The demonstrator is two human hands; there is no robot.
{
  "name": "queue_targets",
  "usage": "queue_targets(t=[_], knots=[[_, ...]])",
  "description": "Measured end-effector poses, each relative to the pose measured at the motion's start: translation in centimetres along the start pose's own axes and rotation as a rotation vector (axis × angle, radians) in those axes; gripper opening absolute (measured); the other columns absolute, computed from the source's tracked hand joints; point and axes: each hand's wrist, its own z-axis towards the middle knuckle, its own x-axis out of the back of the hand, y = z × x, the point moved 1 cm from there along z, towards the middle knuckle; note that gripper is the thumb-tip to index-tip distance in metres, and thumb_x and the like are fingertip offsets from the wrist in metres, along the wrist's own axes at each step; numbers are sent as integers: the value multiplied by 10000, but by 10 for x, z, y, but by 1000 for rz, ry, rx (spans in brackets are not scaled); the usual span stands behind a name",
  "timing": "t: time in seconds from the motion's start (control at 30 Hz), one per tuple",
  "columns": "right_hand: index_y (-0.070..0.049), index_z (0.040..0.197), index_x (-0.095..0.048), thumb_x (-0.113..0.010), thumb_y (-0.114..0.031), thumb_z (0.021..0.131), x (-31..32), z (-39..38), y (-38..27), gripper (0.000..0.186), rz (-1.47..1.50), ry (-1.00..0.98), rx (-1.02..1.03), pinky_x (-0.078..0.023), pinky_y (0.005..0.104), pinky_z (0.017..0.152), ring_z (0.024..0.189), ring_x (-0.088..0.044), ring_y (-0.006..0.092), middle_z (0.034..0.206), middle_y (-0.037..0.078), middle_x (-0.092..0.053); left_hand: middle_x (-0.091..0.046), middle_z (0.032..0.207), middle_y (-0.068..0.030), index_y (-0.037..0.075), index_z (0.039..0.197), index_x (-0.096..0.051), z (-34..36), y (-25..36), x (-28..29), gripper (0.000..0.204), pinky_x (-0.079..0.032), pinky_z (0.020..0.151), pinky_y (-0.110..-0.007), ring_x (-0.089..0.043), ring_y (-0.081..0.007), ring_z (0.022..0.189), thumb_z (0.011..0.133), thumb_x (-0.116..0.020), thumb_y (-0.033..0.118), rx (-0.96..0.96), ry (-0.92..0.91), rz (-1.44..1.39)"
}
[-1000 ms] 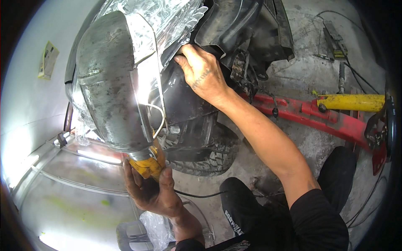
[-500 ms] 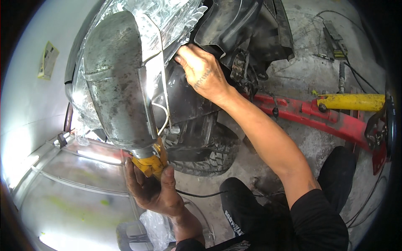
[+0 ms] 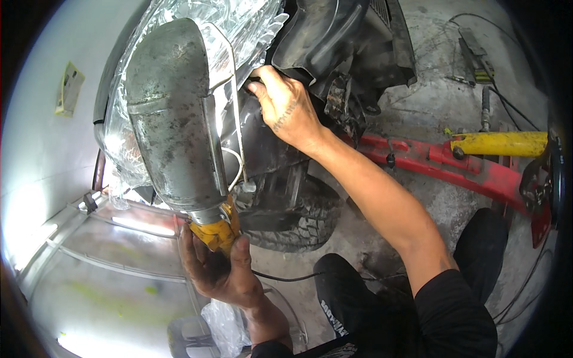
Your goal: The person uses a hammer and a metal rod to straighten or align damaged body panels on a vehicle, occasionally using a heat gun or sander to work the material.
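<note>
In my left hand is a work lamp, its fingers and thumb closed round the yellow handle. The scuffed metal shade points up and faces away from me; a white wire guard shows at its right side, with bright light beyond. My right hand reaches to the upper edge of a dark body panel, beside crumpled clear plastic sheeting. Its fingers are bent, and their tips disappear into the gap, so what they grip is hidden. A black plastic liner is just right of that hand.
Below the panel sits a treaded tyre. A red steel beam with a yellow cylinder crosses at right. The lamp's black cable runs past my knee. Tools lie on the concrete floor. A bare metal panel stands lower left.
The lamp's shade has shifted slightly to the right. My right hand has moved a little left along the panel edge, and its fingers remain bent.
</note>
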Motion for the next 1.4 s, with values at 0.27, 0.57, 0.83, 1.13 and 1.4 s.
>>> queue_targets(t=[0.27,0.57,0.83,1.13,1.4], knots=[[-3,966,-520,-666,-71,944,-9,3,6,163,-35,70,-4,-538,489,613,707,-663,425,758,217,-639,-662,1158,-196,-53,1488,-443,4,8,-7,749,-476,654,-227,-611,-154,833,829,-793,6,-12,11,18],[19,1029,-573,-631,34,922,-5,-1,7,122,-6,43,68,-525,444,672,790,-656,416,883,217,-662,-669,1167,-210,-60,1480,-444,8,15,-17,741,-497,697,-237,-640,-175,892,833,-796,17,-2,0,47],[-4,973,-594,-657,0,933,0,-4,-4,75,61,98,-110,-505,445,617,685,-653,396,755,198,-654,-676,1083,-164,-45,1485,-438,5,28,-23,771,-393,521,-197,-551,-95,690,818,-819,15,44,-7,110],[13,983,-587,-661,-8,933,-2,-6,1,92,114,118,-114,-511,452,628,724,-651,414,809,220,-661,-663,951,-125,-20,1477,-452,2,41,-21,756,-307,427,-189,-467,-58,558,814,-814,8,50,5,199],[9,991,-591,-660,-36,950,-9,-3,-7,92,108,81,-259,-526,457,647,784,-675,423,844,222,-674,-533,1437,-216,-66,1474,-435,0,58,-13,776,-425,1122,-425,-527,-307,1324,842,-861,81,148,-16,273]])
